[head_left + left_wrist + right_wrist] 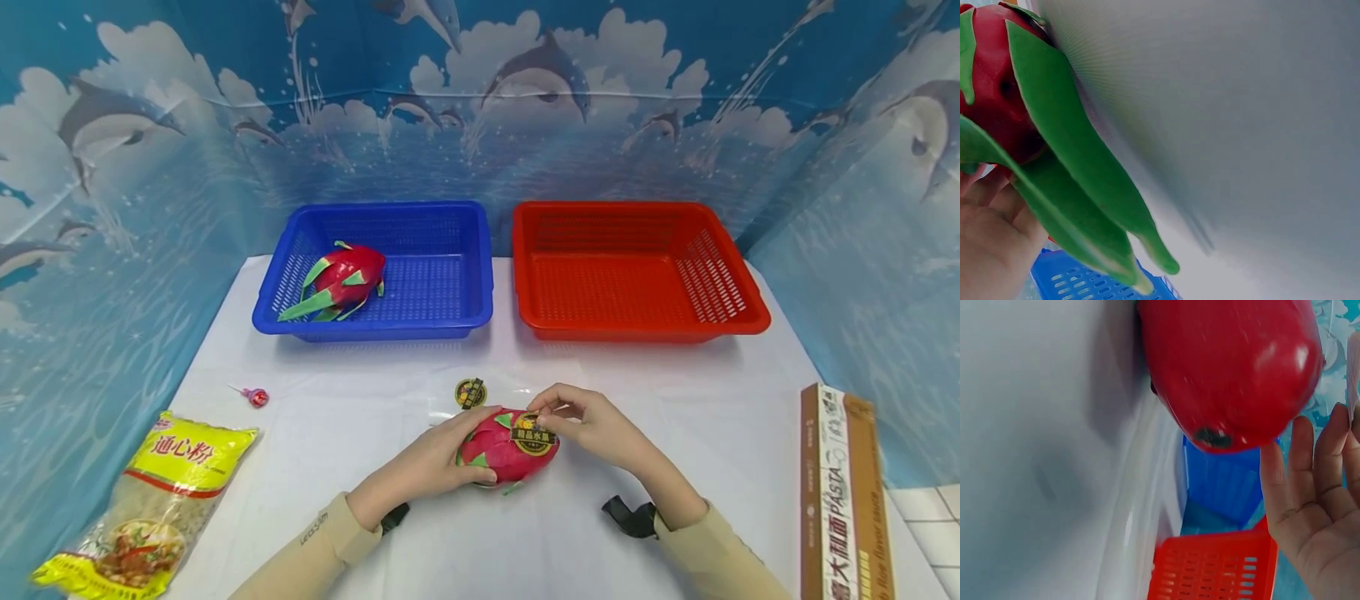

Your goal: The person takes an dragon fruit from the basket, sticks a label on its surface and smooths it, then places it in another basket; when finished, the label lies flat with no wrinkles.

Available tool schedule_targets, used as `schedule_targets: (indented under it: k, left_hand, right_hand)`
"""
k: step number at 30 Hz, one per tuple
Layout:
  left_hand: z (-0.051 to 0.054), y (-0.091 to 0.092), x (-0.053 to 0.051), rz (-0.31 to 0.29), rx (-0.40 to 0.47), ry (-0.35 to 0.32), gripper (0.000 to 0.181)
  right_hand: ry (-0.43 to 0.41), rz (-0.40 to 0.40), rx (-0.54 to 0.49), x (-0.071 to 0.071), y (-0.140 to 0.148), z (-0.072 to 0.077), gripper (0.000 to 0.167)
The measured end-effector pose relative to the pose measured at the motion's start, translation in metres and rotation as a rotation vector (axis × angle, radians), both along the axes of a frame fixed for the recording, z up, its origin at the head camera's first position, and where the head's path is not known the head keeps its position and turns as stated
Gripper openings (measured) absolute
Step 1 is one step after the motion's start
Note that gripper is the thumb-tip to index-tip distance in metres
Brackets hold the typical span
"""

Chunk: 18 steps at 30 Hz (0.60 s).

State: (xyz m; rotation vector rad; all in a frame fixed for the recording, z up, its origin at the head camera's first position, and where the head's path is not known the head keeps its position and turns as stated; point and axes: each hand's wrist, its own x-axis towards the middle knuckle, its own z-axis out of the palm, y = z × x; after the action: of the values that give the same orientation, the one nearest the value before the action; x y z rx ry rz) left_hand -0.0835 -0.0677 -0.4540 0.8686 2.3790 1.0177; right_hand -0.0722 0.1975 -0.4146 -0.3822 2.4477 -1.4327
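Observation:
A red dragon fruit with green leaf tips [501, 454] lies on the white table in the head view. My left hand [438, 458] grips its left side, fingers over the top and thumb in front; the left wrist view shows that hand [994, 231] behind the fruit's leaves [1079, 137]. At the fruit's upper right, my right hand [592, 423] pinches the edge of a round black-and-gold sticker [533, 435]. How much of the sticker touches the fruit I cannot tell. In the right wrist view the right hand [1322, 494] is beside the fruit's smooth end [1229, 369].
Another dragon fruit [351, 279] lies in the blue basket [375, 329]; a red basket [645, 333] stands beside it. Behind my hands is clear film with a second sticker [471, 392]. A lollipop [257, 397] and pasta bag [161, 500] lie left, long boxes [843, 492] right.

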Motion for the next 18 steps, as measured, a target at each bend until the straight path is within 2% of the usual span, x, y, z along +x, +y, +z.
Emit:
schedule_targets:
  k: [5, 12, 18]
  left_hand:
    - [0.001, 0.0, 0.001, 0.001, 0.003, -0.003, 0.082]
    - [0.002, 0.0, 0.001, -0.004, -0.007, 0.01, 0.083]
    - [0.002, 0.0, 0.002, -0.002, -0.016, 0.002, 0.084]
  right_hand:
    - [0.035, 0.01, 0.005, 0.006, -0.006, -0.004, 0.013]
    - [0.148, -0.001, 0.053, 0.009, -0.012, -0.01, 0.02]
    - [0.142, -0.025, 0.036, 0.01, -0.015, -0.015, 0.028]
